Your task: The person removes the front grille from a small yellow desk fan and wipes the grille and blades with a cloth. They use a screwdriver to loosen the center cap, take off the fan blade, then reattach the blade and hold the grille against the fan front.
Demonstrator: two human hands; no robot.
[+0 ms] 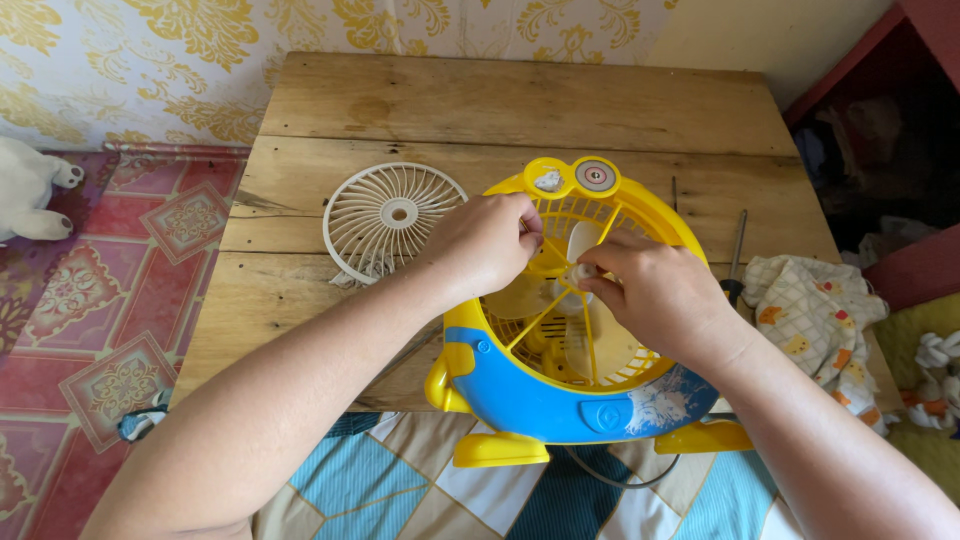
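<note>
We were in a home, likely a living or sleeping room. A rough wooden plank table stood against gold-patterned floral wallpaper. Patterned red floor tiles lay beside it, with a white plush toy on them. A printed cloth sat at the table's edge, and a patchwork quilt lay below.

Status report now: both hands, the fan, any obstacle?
Left hand and right hand pinch at blade hub of yellow-blue fan. White grille off, lying beside. Nothing blocking.
</note>
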